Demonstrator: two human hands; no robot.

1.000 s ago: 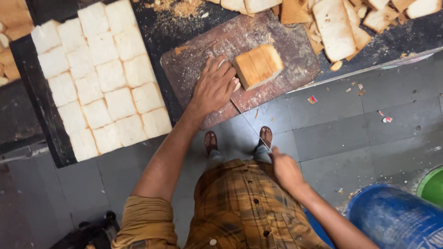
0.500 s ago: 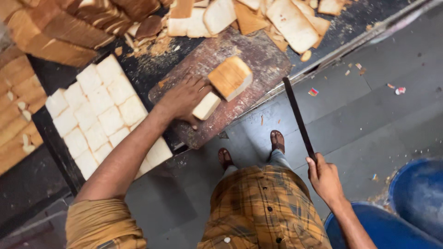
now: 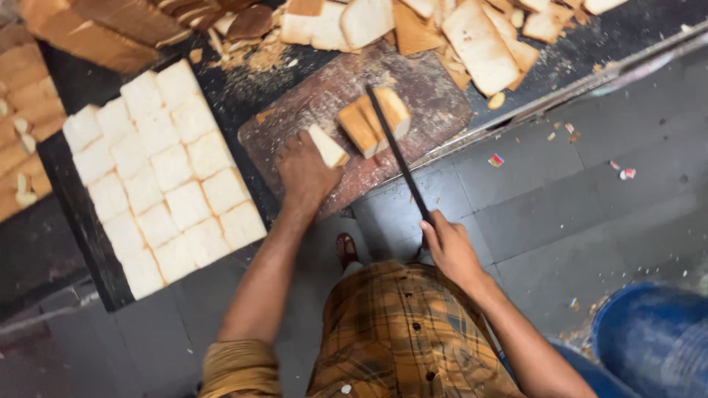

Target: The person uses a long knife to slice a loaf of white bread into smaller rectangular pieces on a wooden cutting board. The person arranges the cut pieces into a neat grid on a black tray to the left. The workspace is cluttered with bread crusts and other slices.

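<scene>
The right hand (image 3: 451, 249) is closed around the handle of a long dark knife (image 3: 397, 153); the grip is pressed together on it, and the blade runs far-left across a block of bread (image 3: 375, 119), lying on or in its top. The left hand (image 3: 304, 171) rests flat on the worn wooden cutting board (image 3: 435, 110), fingers pinching a trimmed white slice (image 3: 329, 146) just left of the block. The board lies on a dark bench (image 3: 243, 96). Left of the board, crustless white bread squares (image 3: 162, 173) are laid in rows. Cut crusts and offcuts (image 3: 479, 44) are heaped at the far side of the board.
</scene>
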